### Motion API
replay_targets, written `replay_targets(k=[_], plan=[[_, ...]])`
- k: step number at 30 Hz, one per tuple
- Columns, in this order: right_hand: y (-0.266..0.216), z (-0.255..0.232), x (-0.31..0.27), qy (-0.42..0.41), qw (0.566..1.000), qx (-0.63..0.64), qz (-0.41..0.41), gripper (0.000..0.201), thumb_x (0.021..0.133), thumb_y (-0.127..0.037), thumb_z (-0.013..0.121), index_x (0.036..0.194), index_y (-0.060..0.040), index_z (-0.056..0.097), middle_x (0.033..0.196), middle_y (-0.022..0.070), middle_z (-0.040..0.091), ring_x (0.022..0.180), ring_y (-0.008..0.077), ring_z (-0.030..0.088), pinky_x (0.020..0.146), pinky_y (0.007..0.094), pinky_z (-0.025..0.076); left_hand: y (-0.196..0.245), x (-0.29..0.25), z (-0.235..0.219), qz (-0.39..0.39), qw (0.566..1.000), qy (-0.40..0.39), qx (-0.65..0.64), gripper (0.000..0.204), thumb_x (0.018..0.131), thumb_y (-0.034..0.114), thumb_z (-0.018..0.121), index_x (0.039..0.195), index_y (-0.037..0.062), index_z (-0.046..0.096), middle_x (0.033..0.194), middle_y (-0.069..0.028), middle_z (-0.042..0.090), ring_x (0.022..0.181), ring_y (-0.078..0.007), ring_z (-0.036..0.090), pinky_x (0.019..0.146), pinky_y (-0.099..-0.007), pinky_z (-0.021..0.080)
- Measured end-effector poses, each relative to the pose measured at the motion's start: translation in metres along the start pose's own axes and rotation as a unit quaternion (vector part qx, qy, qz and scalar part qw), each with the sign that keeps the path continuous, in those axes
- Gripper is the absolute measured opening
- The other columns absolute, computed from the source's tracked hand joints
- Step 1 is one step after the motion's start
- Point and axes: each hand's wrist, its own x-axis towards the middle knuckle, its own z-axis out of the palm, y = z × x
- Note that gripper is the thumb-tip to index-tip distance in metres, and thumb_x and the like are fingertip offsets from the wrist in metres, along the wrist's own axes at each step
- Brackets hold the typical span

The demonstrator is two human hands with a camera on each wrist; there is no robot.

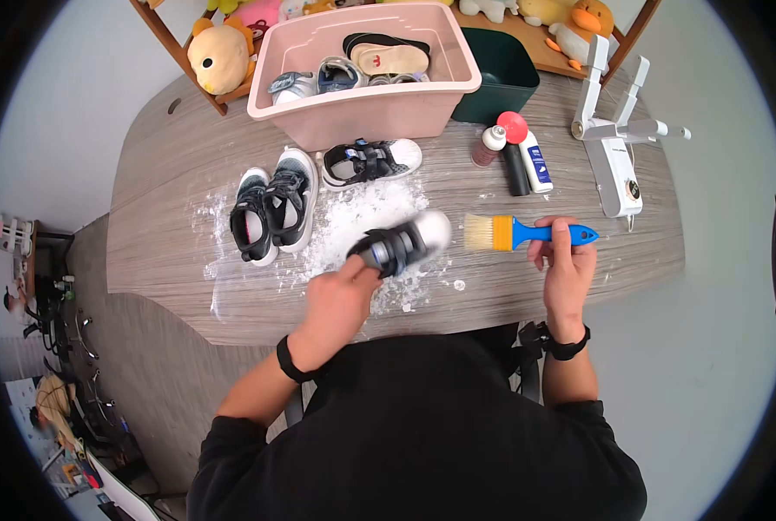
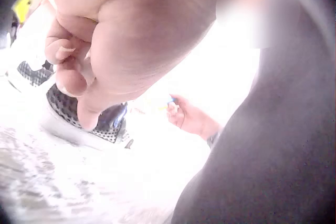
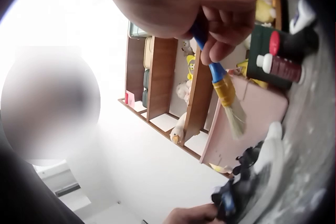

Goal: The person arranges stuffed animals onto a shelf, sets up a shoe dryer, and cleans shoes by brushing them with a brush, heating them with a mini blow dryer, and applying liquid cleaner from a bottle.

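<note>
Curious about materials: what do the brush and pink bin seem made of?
Brush: fine, pale bristles, natural or synthetic; smooth, evenly blue handle, plastic or painted wood. Pink bin: probably moulded plastic, satiny, given its rounded corners and rim.

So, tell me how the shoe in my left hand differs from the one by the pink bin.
Your left hand grips the held shoe by its heel end; the other shoe rests on the table. The held shoe looks blurred from above, the other shoe sharp. Both have white toes and dark straps.
</note>
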Motion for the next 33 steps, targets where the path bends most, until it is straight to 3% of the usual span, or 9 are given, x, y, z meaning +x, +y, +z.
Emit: replay_targets(k=[2, 3, 6, 10, 13, 19, 26, 29, 33], plan=[[0.005, 0.011, -0.005, 0.006, 0.992, 0.122, -0.015, 0.033, 0.116, -0.027, 0.056, 0.108, 0.0022, 0.07, 0.077, 0.0069, 0.069, 0.068, 0.01, 0.059, 0.062, 0.0256, 0.046, -0.003, 0.015, -0.005, -0.164, 0.919, 0.084, -0.349, 0.015, 0.097, 0.014, 0.075, 0.094, -0.0008, 0.072, 0.08, -0.0084, 0.068, 0.053, -0.0166, 0.059, 0.053, -0.0306, 0.048], [0.004, 0.018, -0.007, 0.009, 0.992, 0.125, -0.015, 0.033, 0.116, -0.027, 0.056, 0.108, 0.0022, 0.07, 0.077, 0.0069, 0.069, 0.068, 0.01, 0.059, 0.062, 0.0256, 0.046, -0.003, 0.02, -0.026, -0.354, 0.766, -0.057, -0.533, 0.023, 0.107, 0.021, 0.071, 0.098, 0.0, 0.071, 0.069, -0.002, 0.064, 0.047, -0.0101, 0.053, 0.049, -0.027, 0.041], [0.001, 0.042, -0.014, 0.004, 0.983, 0.162, -0.091, 0.029, 0.116, -0.023, 0.056, 0.113, 0.0033, 0.069, 0.083, 0.0098, 0.071, 0.074, 0.0112, 0.062, 0.069, 0.0262, 0.049, -0.013, 0.021, -0.025, -0.331, 0.616, -0.046, -0.713, 0.02, 0.11, 0.02, 0.067, 0.104, 0.0015, 0.071, 0.066, 0.0032, 0.06, 0.044, -0.0065, 0.049, 0.047, -0.0246, 0.033], [-0.007, 0.042, -0.018, -0.063, 0.987, 0.117, -0.093, 0.019, 0.112, -0.011, 0.06, 0.119, 0.0031, 0.071, 0.09, 0.01, 0.074, 0.081, 0.0127, 0.068, 0.076, 0.027, 0.053, -0.012, 0.016, -0.012, -0.312, 0.531, -0.003, -0.788, 0.02, 0.112, 0.023, 0.064, 0.102, 0.0051, 0.065, 0.064, 0.0035, 0.055, 0.044, -0.0068, 0.043, 0.047, -0.0232, 0.027], [-0.009, 0.025, -0.019, -0.29, 0.95, 0.097, -0.071, 0.019, 0.108, -0.011, 0.064, 0.116, 0.0033, 0.073, 0.105, 0.012, 0.076, 0.087, 0.0137, 0.072, 0.076, 0.0267, 0.055, -0.017, 0.017, -0.011, -0.305, 0.504, 0.026, -0.808, 0.023, 0.114, 0.025, 0.061, 0.1, 0.0064, 0.063, 0.062, 0.0037, 0.053, 0.044, -0.0065, 0.039, 0.047, -0.0242, 0.026], [0.001, 0.051, -0.002, -0.002, 0.984, 0.055, -0.172, 0.016, 0.108, -0.005, 0.063, 0.117, 0.0029, 0.073, 0.104, 0.0109, 0.076, 0.088, 0.0139, 0.072, 0.078, 0.0278, 0.056, -0.018, 0.016, -0.01, -0.274, 0.499, 0.001, -0.822, 0.023, 0.115, 0.025, 0.059, 0.104, 0.0049, 0.065, 0.063, 0.003, 0.054, 0.042, -0.0066, 0.037, 0.046, -0.0249, 0.027], [-0.003, 0.04, -0.026, -0.142, 0.977, 0.002, -0.16, 0.016, 0.102, -0.001, 0.068, 0.117, 0.0005, 0.075, 0.098, 0.011, 0.076, 0.085, 0.0183, 0.073, 0.076, 0.0302, 0.055, -0.018, 0.019, -0.018, -0.28, 0.55, 0.033, -0.786, 0.02, 0.112, 0.021, 0.064, 0.103, 0.0032, 0.067, 0.063, 0.0032, 0.055, 0.042, -0.0062, 0.042, 0.044, -0.0235, 0.03], [-0.014, 0.038, -0.031, -0.371, 0.914, 0.03, -0.164, 0.014, 0.1, -0.005, 0.073, 0.112, -0.0022, 0.079, 0.097, 0.0115, 0.077, 0.083, 0.0208, 0.074, 0.075, 0.0325, 0.057, -0.016, 0.022, -0.02, -0.342, 0.704, 0.007, -0.623, 0.018, 0.107, 0.016, 0.071, 0.106, -0.002, 0.071, 0.072, -0.0005, 0.065, 0.047, -0.0066, 0.055, 0.044, -0.0249, 0.036], [-0.001, 0.042, -0.035, -0.219, 0.969, -0.001, -0.116, 0.013, 0.101, -0.007, 0.073, 0.113, -0.0027, 0.077, 0.093, 0.0105, 0.076, 0.078, 0.0198, 0.074, 0.072, 0.032, 0.056, 0.014, 0.018, -0.029, -0.227, 0.834, -0.05, -0.5, 0.025, 0.108, 0.013, 0.067, 0.122, -0.0077, 0.069, 0.098, -0.0136, 0.076, 0.06, -0.0179, 0.071, 0.056, -0.0328, 0.053]])
